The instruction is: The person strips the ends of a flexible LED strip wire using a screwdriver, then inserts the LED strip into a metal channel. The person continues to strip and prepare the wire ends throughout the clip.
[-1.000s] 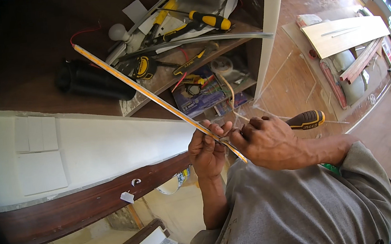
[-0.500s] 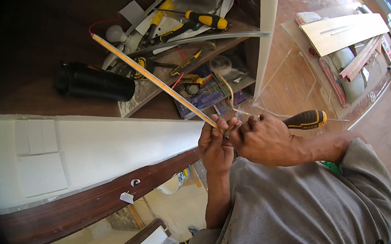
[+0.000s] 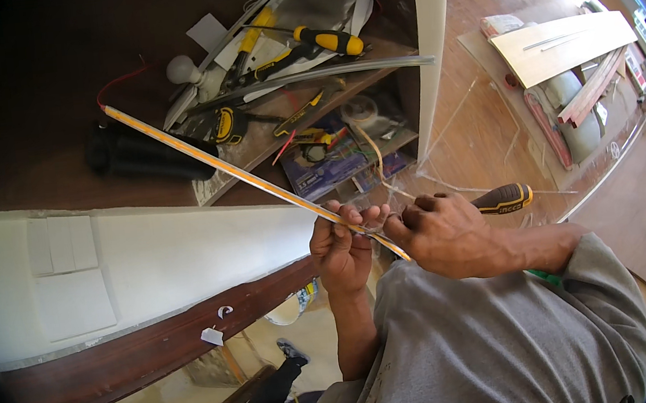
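Note:
My left hand (image 3: 340, 251) pinches an LED light strip (image 3: 217, 164), an orange-yellow band in a slim silvery channel. A thin red wire trails from its far end, up at the left inside the shelf. Past my fingers, the near end of the strip bends down towards my shirt. Close by on the right, my right hand (image 3: 449, 235) is closed round a screwdriver (image 3: 504, 199); its dark brown and yellow handle sticks out to the right, while the shaft is hidden by the hand. A beige cord (image 3: 374, 153) runs down towards my right hand.
Behind my hands, a wooden shelf (image 3: 208, 190) holds a yellow-black screwdriver (image 3: 330, 41), a light bulb (image 3: 182, 69), a tape measure (image 3: 230, 125) and a black cylinder (image 3: 152, 152). Pale boards (image 3: 567, 50) lie on the floor at right. Another person's leg (image 3: 275, 383) shows at lower left.
The strip has slid towards the lower right through my left hand, its near end now showing beyond the fingers. My left hand has shifted slightly left. Another person has appeared at lower left.

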The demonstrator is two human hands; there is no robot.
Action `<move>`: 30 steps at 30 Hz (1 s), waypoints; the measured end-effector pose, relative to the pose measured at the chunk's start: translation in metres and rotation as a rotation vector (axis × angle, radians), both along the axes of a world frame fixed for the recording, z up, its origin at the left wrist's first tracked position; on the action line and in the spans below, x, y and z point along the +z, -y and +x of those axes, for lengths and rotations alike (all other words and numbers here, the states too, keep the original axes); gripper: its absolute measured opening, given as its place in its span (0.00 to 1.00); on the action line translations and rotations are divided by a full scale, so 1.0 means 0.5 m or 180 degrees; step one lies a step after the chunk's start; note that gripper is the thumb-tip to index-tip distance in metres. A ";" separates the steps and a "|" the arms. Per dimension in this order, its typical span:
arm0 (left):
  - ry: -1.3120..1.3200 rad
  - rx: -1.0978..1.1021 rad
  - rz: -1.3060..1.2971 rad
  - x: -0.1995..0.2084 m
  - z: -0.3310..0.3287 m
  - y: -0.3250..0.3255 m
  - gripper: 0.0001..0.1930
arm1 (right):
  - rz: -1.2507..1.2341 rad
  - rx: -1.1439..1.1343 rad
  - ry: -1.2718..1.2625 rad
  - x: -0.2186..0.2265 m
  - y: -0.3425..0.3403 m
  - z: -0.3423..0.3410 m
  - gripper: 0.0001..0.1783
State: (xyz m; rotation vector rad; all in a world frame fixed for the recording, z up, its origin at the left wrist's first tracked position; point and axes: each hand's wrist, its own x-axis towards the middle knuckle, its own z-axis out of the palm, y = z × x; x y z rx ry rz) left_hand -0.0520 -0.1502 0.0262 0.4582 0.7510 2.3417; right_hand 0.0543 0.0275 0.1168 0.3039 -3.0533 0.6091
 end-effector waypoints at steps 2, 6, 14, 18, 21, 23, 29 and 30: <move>-0.0062 -0.0058 0.0054 0.001 -0.001 -0.002 0.18 | 0.0040 0.0026 0.0033 0.002 -0.001 -0.001 0.21; -0.0085 -0.0118 0.0071 0.000 0.000 -0.004 0.17 | 0.0062 0.0045 -0.0093 -0.005 -0.004 0.001 0.18; -0.0004 -0.0027 0.0077 -0.002 0.009 -0.014 0.17 | 0.0117 0.0122 -0.0066 -0.002 -0.009 0.001 0.17; 0.0036 -0.0057 0.0149 -0.001 0.011 -0.018 0.18 | 0.0099 0.0084 -0.0109 0.001 -0.009 0.001 0.18; 0.0084 -0.0098 0.0199 0.001 0.011 -0.022 0.18 | 0.0078 0.0032 -0.0213 0.004 -0.012 0.004 0.20; 0.0072 -0.0100 0.0205 0.003 0.012 -0.023 0.18 | 0.0067 0.0050 -0.0158 0.009 -0.015 0.005 0.21; 0.0081 -0.0115 0.0232 -0.001 0.014 -0.023 0.18 | 0.0117 0.0104 -0.0116 0.007 -0.018 0.005 0.20; 0.0130 -0.0128 0.0253 0.001 0.015 -0.027 0.18 | 0.0163 0.0131 -0.0106 0.007 -0.019 0.005 0.19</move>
